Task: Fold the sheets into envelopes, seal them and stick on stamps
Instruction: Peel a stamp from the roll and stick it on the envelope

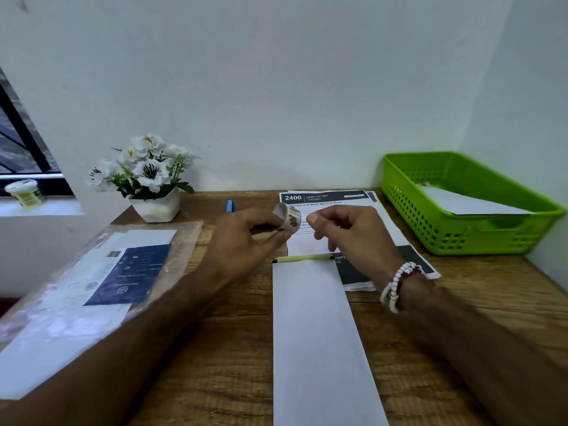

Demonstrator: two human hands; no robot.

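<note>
Left hand (246,238) pinches a patterned stamp roll (289,217) while the right hand's (347,232) fingertips pick at its loose end, above the folded envelope (316,333). One finished-looking envelope lies in the green basket (408,195); stamping seems left.

The scene is evenly lit but rather dim, with a cool bluish cast over the plain white wall (276,72). Daylight seems to enter from the dark-framed window (21,142) at far left. Shadows are soft: a faint one lies on the brown wood-grain desk (221,348) under the forearms. The clear plastic sleeve of papers (76,287) carries a pale sheen of glare. Wide-angle distortion bends the window frame and stretches the forearms at the lower corners. Fine print on the black-and-white printed sheet (325,198) is soft, and the left hand (246,238) looks slightly smeared.
</note>
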